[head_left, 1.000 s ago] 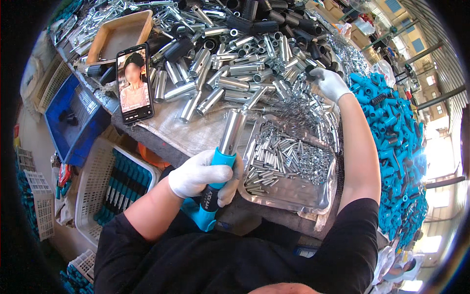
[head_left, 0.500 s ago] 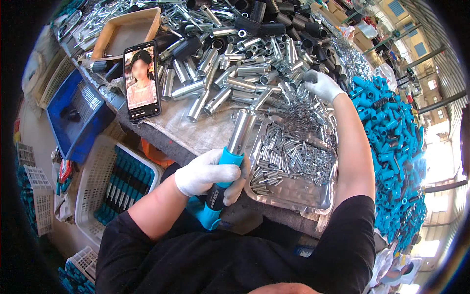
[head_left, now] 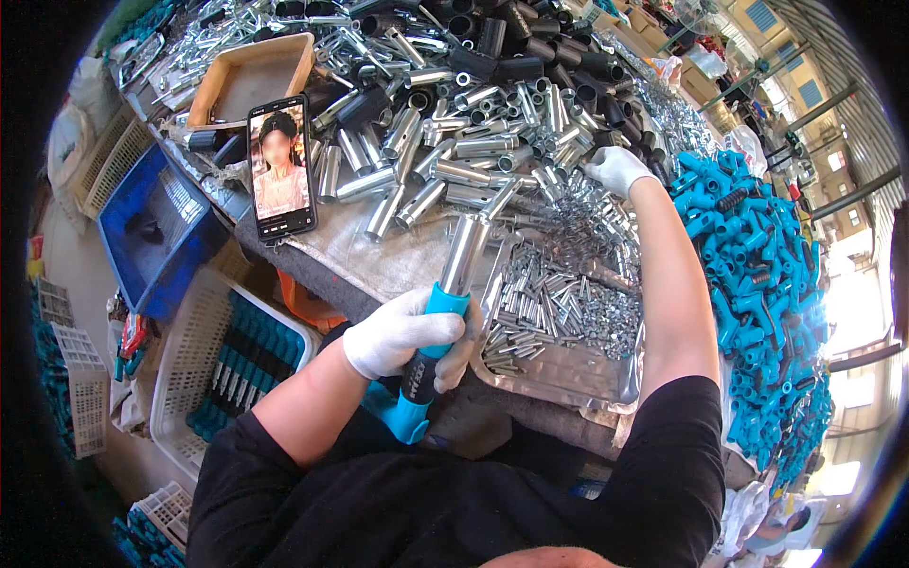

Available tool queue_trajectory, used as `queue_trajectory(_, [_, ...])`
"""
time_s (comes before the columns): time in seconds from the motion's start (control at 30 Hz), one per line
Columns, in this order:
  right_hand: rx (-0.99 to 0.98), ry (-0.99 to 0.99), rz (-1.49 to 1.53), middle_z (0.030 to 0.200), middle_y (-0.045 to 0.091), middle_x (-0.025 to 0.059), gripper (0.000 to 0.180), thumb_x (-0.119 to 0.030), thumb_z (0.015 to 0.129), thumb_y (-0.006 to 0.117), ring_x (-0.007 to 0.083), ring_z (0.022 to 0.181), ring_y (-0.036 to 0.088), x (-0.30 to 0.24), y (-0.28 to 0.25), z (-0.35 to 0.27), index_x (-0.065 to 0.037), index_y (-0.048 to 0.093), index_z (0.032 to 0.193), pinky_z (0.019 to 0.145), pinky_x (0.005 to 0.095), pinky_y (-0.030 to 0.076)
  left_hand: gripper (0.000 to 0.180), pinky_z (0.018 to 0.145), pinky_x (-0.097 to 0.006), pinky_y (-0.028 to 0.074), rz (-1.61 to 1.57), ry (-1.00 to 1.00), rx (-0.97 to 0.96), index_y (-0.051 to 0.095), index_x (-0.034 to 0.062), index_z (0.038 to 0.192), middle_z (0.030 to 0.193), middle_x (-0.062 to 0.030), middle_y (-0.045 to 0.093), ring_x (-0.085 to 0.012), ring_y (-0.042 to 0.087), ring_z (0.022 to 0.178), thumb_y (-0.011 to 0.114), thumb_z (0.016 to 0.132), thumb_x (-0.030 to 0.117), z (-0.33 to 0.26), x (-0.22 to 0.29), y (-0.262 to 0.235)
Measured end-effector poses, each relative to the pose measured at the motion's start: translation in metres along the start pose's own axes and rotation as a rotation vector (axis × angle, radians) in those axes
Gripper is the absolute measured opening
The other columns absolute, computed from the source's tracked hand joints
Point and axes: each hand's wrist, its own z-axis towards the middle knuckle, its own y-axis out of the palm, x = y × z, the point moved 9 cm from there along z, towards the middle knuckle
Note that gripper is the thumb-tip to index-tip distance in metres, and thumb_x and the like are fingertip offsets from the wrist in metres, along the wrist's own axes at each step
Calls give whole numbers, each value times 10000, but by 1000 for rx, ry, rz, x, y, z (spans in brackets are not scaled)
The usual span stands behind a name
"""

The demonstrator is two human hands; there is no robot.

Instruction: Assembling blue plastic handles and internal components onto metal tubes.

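My left hand (head_left: 402, 333), in a white glove, is wrapped round a teal-and-black tool handle (head_left: 417, 379). From the handle's upper end rises a shiny metal tube (head_left: 464, 254), tilted slightly right, with a thinner metal piece at its tip. The handle's lower end bends into a teal elbow near my body. My right hand (head_left: 620, 171), also gloved, reaches to the far right of the bench, at the edge of the heap of metal tubes (head_left: 473, 170). Its fingers are drawn together over small parts there; what they pinch, if anything, is hidden.
A metal tray (head_left: 559, 379) of small pins and nuts lies before me. A phone (head_left: 281, 180) stands left, near a tan bin (head_left: 256, 80). A blue crate (head_left: 151, 237) and white basket (head_left: 180, 355) are lower left. Teal fittings (head_left: 757, 275) pile up at right.
My right hand has shifted slightly down, its fingers now closer together at the parts. My left hand keeps its grip on the tool handle. The whole view has moved a little.
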Motion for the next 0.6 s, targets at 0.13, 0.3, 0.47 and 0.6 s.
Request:
queue_trajectory(0.13, [126, 18, -91, 1030, 646, 236, 367, -316, 805, 667, 380, 972, 624, 2, -6, 5, -1, 664, 994, 854, 432, 491, 394, 523, -312, 459, -27, -3, -49, 531, 11, 967, 621, -83, 538, -180, 534, 529, 657, 845, 364, 1, -2, -1])
queue_trajectory(0.3, [61, -17, -31, 994, 666, 218, 353, -266, 730, 692, 356, 943, 642, 5, -11, 5, -12, 677, 974, 832, 397, 504, 391, 523, -310, 459, -75, -11, -45, 530, 10, 969, 629, -81, 538, -176, 530, 533, 658, 845, 358, 2, -4, -2])
queue_trajectory(0.47, [291, 68, 421, 905, 673, 154, 320, -228, 778, 649, 245, 805, 658, 47, -35, -9, 15, 644, 987, 745, 347, 523, 383, 521, -309, 458, -74, -28, -44, 528, 9, 968, 632, -82, 539, -175, 529, 533, 656, 846, 348, 2, -3, -3])
queue_trajectory(0.6, [309, -36, 879, 939, 624, 91, 293, -178, 864, 580, 164, 796, 620, 49, -47, -43, 39, 588, 1061, 687, 290, 540, 373, 516, -308, 454, -56, 6, -34, 527, 7, 964, 623, -82, 542, -177, 526, 519, 642, 851, 343, 1, 0, -2])
